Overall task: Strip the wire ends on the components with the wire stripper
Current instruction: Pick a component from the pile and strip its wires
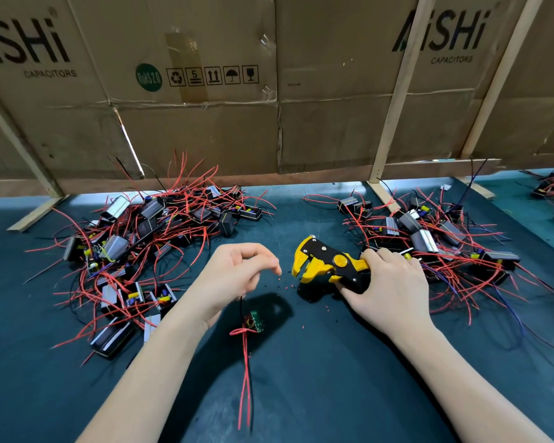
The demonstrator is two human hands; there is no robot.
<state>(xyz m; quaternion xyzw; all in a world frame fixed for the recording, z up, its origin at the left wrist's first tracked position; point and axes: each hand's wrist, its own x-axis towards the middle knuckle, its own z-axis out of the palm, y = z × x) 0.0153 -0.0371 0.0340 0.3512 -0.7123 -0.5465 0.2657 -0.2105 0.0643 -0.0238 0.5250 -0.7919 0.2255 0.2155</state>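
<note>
we see the right hand [394,282] wrapped around the handles of the yellow and black wire stripper [330,263], whose mouth gapes toward the left hand [234,276]. the left hand's fingers are curled, pinching a black wire [241,303] from which a small green component [253,321] dangles above the dark mat [301,394], its red wires [244,375] trailing toward us. piles of components [147,238] lie left and right [429,238].
</note>
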